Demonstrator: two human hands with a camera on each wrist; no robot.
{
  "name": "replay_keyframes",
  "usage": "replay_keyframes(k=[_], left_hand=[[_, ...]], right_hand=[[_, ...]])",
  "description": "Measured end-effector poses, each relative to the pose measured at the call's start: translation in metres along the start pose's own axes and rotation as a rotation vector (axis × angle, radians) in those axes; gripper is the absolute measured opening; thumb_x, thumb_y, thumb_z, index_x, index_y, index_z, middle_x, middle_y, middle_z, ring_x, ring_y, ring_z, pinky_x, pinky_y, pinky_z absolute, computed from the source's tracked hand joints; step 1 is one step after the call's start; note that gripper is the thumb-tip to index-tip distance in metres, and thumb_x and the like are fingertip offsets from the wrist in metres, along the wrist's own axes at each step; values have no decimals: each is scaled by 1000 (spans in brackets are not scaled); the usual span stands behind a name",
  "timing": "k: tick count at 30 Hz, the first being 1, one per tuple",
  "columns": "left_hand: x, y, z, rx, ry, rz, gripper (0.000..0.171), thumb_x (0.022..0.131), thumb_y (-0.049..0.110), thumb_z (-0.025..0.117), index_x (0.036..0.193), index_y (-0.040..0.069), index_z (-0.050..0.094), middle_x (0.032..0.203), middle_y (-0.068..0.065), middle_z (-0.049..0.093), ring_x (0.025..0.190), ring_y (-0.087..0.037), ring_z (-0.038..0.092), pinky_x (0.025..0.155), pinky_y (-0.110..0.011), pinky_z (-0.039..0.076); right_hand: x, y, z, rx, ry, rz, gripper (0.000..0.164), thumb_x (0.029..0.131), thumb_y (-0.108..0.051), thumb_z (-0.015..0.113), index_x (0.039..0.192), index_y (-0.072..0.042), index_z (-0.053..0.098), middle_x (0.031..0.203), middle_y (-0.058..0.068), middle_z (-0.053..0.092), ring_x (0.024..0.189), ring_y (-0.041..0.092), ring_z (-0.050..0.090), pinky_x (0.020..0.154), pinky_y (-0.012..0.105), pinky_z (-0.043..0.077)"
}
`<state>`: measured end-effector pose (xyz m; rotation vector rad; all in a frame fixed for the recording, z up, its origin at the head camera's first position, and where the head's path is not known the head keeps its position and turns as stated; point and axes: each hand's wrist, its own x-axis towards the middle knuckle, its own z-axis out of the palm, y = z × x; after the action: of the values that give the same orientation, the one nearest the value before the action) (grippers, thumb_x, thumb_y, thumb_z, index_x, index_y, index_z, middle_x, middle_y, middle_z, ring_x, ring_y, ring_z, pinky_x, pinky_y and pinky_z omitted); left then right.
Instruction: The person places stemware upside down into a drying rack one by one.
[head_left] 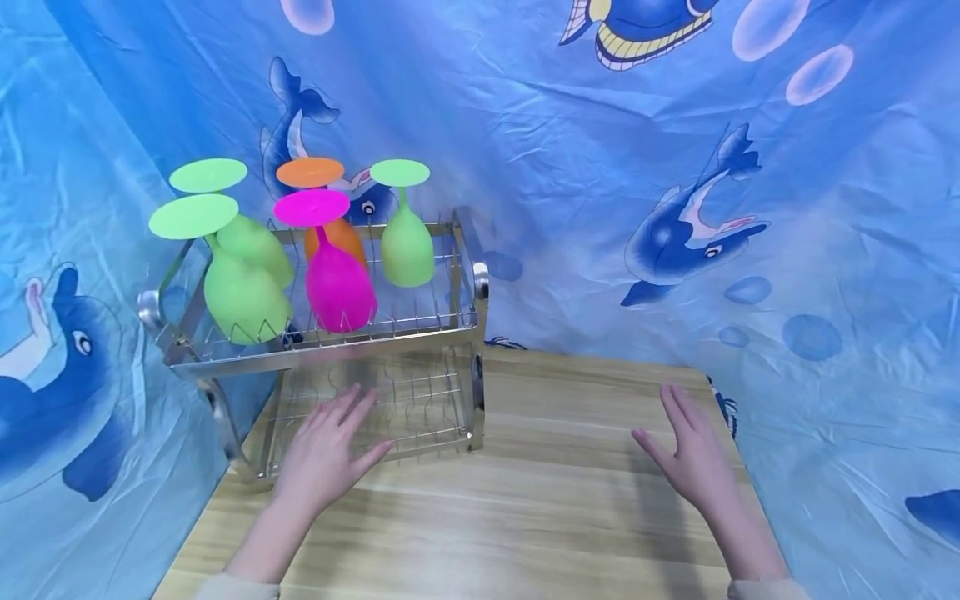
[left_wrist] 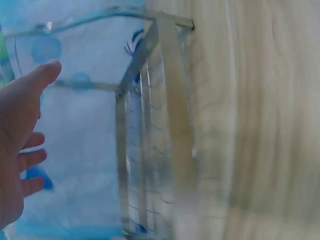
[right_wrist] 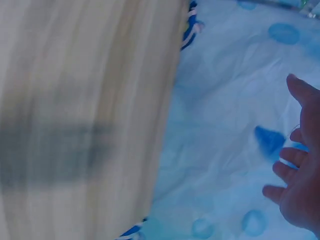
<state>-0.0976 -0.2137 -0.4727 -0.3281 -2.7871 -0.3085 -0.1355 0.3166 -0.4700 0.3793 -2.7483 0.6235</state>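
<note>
My left hand (head_left: 324, 457) is in front of the lower tier of a two-tier metal rack (head_left: 360, 346), fingers spread and holding nothing. In the left wrist view the thumb stands apart from the other fingers, and the rack's frame (left_wrist: 175, 100) is beside the hand. On the upper tier several plastic goblets stand upside down: a magenta goblet (head_left: 341, 287) in front, an orange goblet (head_left: 341, 235) partly hidden behind it, a green goblet (head_left: 407, 246) at right and two green goblets at left. My right hand (head_left: 693, 454), loosely extended, holds nothing above the table's right side.
The rack's lower tier (head_left: 427, 392) has wire dividers. It stands at the left of a wood-grain table (head_left: 555, 483). A blue curtain (head_left: 525, 167) with dolphin prints hangs behind and at both sides, close to the table's edges.
</note>
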Motion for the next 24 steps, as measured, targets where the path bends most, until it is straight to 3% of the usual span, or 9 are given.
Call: replay_keyframes(k=[4,6,11,15,24], left_hand=[[-18,-9,15,27,-32,-130,90,94,64,71,162,11,46,166,-25,40,154,-48,36,125,-70,22],[-24,-13,20,32,-34,-161,92,94,67,69,164,14,44,168,-25,37,155,-48,32,126,-71,18],[-36,-18,29,46,-6,-166,97,93,69,68,169,20,33,173,-21,28,160,-44,23,131,-65,5],[-40,-18,31,60,-36,-179,98,94,71,65,171,23,26,176,-18,22,162,-43,16,131,-59,-7],[-37,-25,28,67,-96,-186,97,97,75,56,173,24,21,178,-18,15,163,-44,10,130,-60,-10]], right_hand=[[-15,11,11,-73,-11,63,95,97,-47,77,166,0,32,168,35,27,156,57,20,122,77,17],[-20,12,16,-103,-26,94,97,98,-52,75,168,-2,30,171,33,21,159,55,13,123,79,9],[-37,11,30,-143,-63,165,99,99,-61,69,170,-7,25,174,29,14,160,54,6,121,82,-1],[-50,11,42,-151,-84,207,102,98,-65,67,172,-13,20,175,26,11,161,53,2,117,84,-8],[-59,11,53,-167,-130,261,106,97,-70,64,173,-15,15,176,25,6,161,51,-5,111,86,-19]])
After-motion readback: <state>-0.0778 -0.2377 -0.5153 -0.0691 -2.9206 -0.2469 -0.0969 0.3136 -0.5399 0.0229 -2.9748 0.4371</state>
